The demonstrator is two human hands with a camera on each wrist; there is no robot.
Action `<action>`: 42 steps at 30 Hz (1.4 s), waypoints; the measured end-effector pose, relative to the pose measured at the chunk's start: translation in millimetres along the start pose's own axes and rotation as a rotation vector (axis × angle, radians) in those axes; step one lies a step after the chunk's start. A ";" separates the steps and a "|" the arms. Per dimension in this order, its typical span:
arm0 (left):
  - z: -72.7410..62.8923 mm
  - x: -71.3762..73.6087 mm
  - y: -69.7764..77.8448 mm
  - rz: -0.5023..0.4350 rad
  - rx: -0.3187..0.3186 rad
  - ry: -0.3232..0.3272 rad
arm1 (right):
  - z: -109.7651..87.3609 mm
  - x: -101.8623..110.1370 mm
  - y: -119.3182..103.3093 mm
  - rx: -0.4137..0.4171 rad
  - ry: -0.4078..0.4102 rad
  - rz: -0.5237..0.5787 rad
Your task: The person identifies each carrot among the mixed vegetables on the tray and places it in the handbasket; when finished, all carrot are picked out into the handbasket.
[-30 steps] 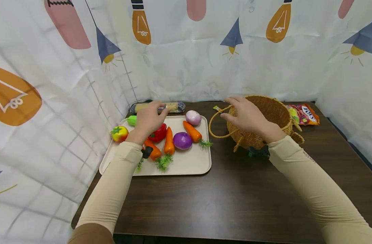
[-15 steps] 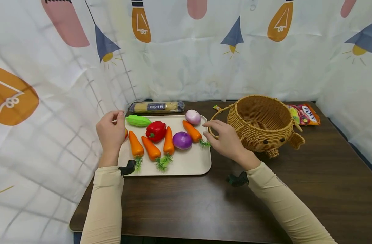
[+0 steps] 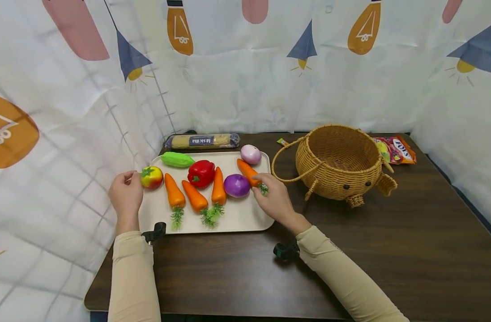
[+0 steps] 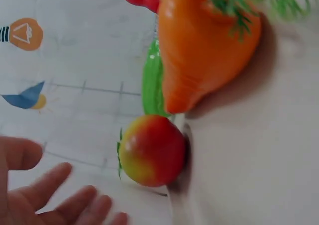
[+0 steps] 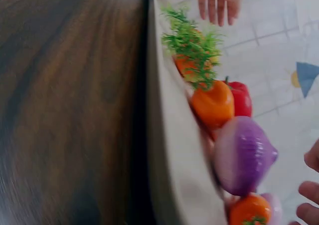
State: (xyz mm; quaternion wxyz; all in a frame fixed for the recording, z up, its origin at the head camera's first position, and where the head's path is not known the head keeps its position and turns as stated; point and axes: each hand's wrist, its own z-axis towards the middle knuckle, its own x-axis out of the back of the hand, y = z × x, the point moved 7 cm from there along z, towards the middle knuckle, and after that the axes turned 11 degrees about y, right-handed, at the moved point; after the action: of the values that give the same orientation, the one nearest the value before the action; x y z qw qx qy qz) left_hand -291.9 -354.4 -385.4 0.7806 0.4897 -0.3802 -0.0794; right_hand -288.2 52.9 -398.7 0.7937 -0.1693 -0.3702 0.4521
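Observation:
My left hand (image 3: pixel 126 197) hovers over the left end of a cream tray (image 3: pixel 249 219), beside a red-and-yellow toy tomato (image 3: pixel 151 177). In the left wrist view its loosely bent fingers stand apart from the tomato (image 4: pixel 153 150). The right hand (image 3: pixel 275 197) is above the tray's right side, partly covering the leafy top of a toy carrot (image 3: pixel 247 170). Just left of its fingertips lies a purple onion (image 3: pixel 236 185); in the right wrist view the fingers show a gap from this onion (image 5: pixel 244 155). Neither hand holds anything.
On the tray also lie several carrots (image 3: pixel 218 188), a red bell pepper (image 3: pixel 201 173), a green vegetable (image 3: pixel 177 159) and a pale lilac onion (image 3: pixel 251 154). Behind it is a spaghetti pack (image 3: pixel 202 141). To the right stand a wicker basket (image 3: pixel 338 179) and a candy bag (image 3: pixel 395 150).
My left hand has swung left and down from over the tray's back to beside the tomato. The right hand has come left from the basket to over the tray's right side.

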 end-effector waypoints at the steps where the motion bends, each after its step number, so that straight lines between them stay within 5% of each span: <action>1: 0.9 -2.0 -5.0 0.035 0.001 -0.038 | -0.8 -1.9 0.0 -0.001 0.018 0.000; 8: 0.3 -26.4 -33.3 0.210 0.011 -0.363 | 0.6 -7.4 2.9 -0.049 0.078 0.005; 12: 1.0 -37.1 -41.9 0.173 0.045 -0.419 | 2.3 -10.8 9.1 -0.110 0.062 -0.010; 22: 4.8 -36.2 -56.4 0.041 0.103 -0.373 | 3.8 -27.6 25.4 -0.202 0.037 -0.064; 32: 9.9 -22.3 -67.5 0.093 0.103 -0.244 | 8.4 -36.1 44.1 -0.283 0.075 -0.096; 42: 5.1 -25.4 -65.7 0.105 0.089 -0.280 | 2.0 -44.0 52.9 -0.317 0.094 -0.145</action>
State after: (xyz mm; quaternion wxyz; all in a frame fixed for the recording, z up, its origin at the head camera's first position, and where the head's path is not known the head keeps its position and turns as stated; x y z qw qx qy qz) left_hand -296.7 -378.7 -451.4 0.7004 0.4875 -0.5136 -0.0890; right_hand -334.9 44.0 -448.4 0.8039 -0.2859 -0.4107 0.3214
